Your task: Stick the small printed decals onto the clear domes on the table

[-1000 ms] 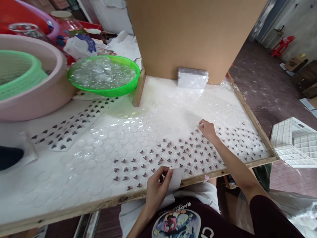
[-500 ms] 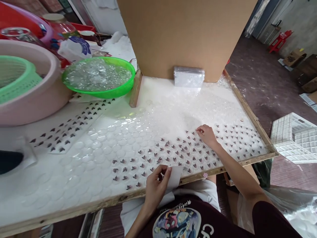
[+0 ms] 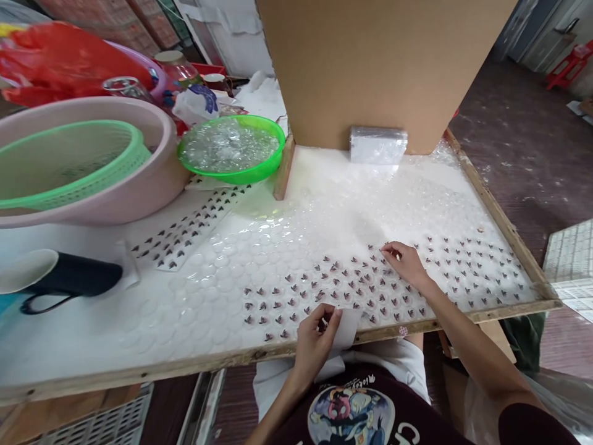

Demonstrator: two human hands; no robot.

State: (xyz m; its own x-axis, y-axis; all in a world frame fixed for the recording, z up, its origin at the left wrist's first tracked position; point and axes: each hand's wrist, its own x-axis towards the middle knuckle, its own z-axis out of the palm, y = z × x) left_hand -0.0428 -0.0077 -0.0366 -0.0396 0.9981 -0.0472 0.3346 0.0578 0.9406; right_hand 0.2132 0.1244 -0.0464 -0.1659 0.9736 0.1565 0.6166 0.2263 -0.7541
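My left hand [image 3: 316,340] is closed on a white sticker sheet [image 3: 347,326] at the near edge of the wooden-framed board [image 3: 503,309]. My right hand [image 3: 406,261] reaches out over the board with its fingertips pinched on one of the small clear domes with dark picture stickers [image 3: 361,281]. Many such domes lie in rows across the white board. Plain clear domes [image 3: 259,247] lie further left and beyond.
A green bowl of clear domes [image 3: 231,148] and a pink basin holding a green basket [image 3: 83,167] stand at the left. A sticker sheet [image 3: 185,225] and a black-handled scoop [image 3: 60,275] lie near them. A cardboard box [image 3: 375,68] with a plastic packet [image 3: 377,145] stands behind.
The view has shifted, so everything sits further right in the picture. My right hand has drawn slightly nearer over the rows; my left hand still grips the sheet.
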